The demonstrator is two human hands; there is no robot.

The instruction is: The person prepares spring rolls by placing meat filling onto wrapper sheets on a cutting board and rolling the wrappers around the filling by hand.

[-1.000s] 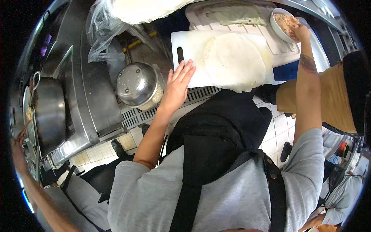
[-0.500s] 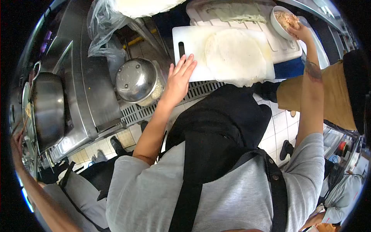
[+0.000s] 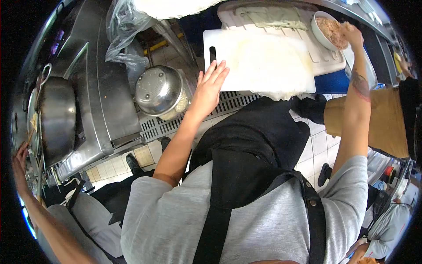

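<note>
My left hand lies open with its fingers stretched over the near left corner of a white cutting board. Pale, thin round sheets lie on that board, hard to make out in the glare, with one edge hanging over the near side. My right hand is closed at the right rim of a white bowl, and a clump of the filling shows at its fingertips. Shredded, pinkish-beige filling lies in the bowl.
A cream ribbed tray with a pale green cloth lies under the bowl. A metal bowl covers a container at left, near a large steel pot. Another person's arm reaches in at far left; one in tan trousers stands right.
My right hand has lifted from inside the bowl to its right rim with a clump of filling. My left hand has stayed on the board. The view has shifted slightly.
</note>
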